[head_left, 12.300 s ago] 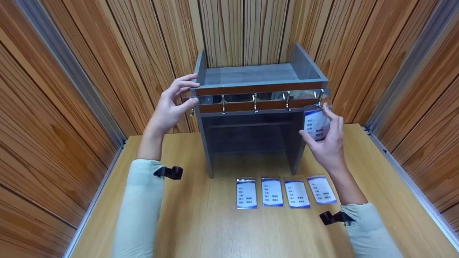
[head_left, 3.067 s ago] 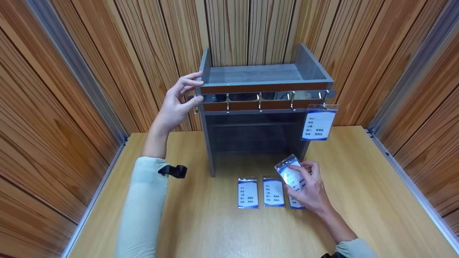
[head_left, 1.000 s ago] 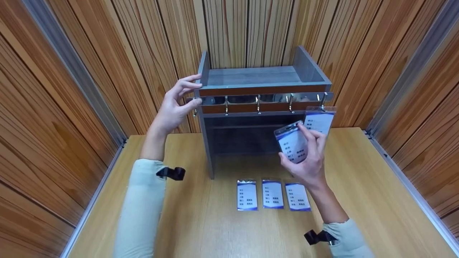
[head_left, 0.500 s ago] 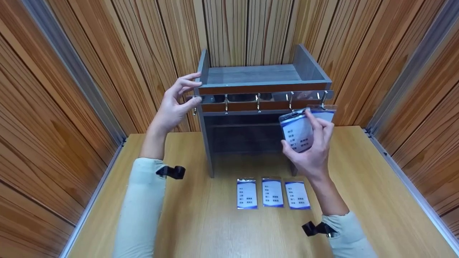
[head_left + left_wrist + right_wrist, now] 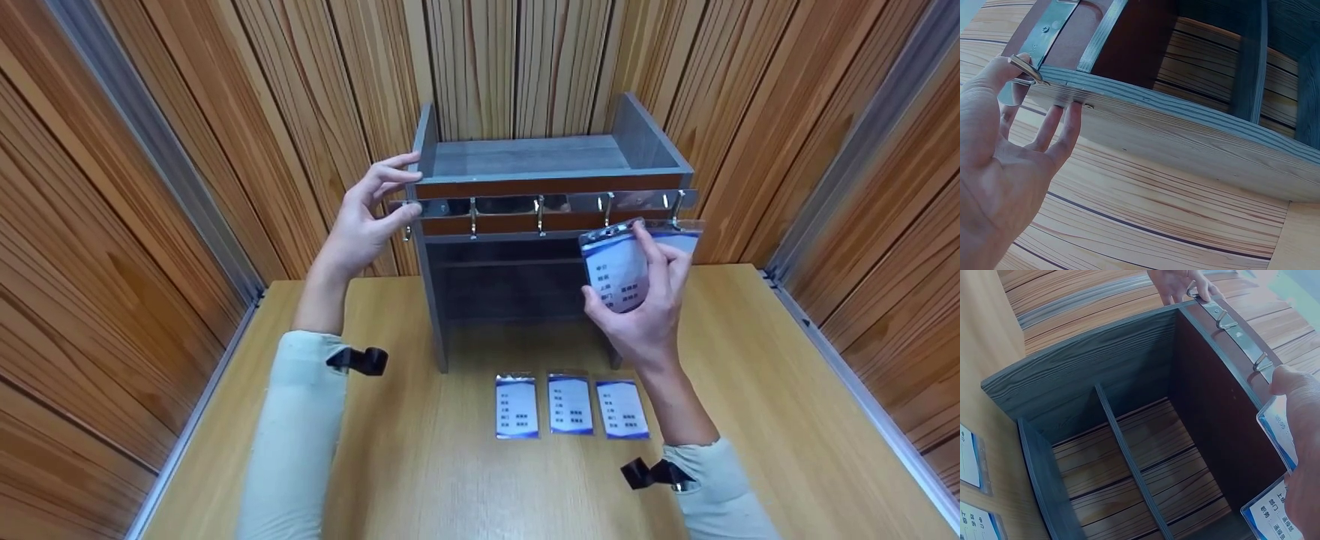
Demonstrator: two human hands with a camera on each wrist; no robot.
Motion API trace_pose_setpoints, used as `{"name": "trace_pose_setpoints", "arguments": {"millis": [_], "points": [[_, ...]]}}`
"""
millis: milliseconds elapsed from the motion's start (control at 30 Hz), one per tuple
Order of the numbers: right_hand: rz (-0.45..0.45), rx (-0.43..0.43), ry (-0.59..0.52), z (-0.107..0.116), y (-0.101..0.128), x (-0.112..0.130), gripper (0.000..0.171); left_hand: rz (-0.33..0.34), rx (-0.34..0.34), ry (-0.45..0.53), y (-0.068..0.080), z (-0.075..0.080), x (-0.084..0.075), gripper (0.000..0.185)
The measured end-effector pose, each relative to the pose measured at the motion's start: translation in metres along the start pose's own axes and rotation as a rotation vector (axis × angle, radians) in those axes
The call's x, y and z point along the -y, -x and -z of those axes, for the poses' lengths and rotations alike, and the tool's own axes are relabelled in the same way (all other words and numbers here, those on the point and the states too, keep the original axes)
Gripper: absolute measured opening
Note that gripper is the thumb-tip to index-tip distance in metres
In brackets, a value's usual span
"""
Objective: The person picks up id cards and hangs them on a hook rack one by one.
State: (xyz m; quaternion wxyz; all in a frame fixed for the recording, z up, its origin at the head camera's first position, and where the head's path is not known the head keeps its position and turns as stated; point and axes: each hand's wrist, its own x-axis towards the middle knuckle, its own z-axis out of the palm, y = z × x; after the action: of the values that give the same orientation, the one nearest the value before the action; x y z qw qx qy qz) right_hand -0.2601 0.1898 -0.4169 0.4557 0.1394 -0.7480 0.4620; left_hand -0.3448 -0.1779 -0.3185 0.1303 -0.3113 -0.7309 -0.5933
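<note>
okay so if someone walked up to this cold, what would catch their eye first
Likely the right hand, raised in front of the grey shelf unit and holding a blue-and-white badge card just under the metal hook rail. A second card hangs from the rightmost hook, partly behind the held one. Across from it the left hand touches the unit's left corner, and three more cards lie in a row on the wooden table.

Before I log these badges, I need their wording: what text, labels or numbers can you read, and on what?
Held badge: dark printed lines under a blue band, too blurred to read.
Hung badge: mostly hidden, unreadable.
Three badges on the table: rows of characters, too small to read.
Cabinet and hook rail: no text.
</note>
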Motion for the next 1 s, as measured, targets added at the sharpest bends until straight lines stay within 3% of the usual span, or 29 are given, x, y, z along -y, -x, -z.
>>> {"name": "trace_pose_setpoints", "arguments": {"millis": [567, 1000], "points": [[-0.038, 0.024, -0.008, -0.0038, 0.0036, -0.0029, 0.091, -0.034, 0.000, -0.001, 0.0001, -0.0005, 0.0004, 0.033], [-0.104, 0.068, 0.053, -0.0011, 0.0039, 0.0026, 0.092, -0.008, 0.000, 0.007, 0.0000, -0.0008, 0.0004, 0.033]]}}
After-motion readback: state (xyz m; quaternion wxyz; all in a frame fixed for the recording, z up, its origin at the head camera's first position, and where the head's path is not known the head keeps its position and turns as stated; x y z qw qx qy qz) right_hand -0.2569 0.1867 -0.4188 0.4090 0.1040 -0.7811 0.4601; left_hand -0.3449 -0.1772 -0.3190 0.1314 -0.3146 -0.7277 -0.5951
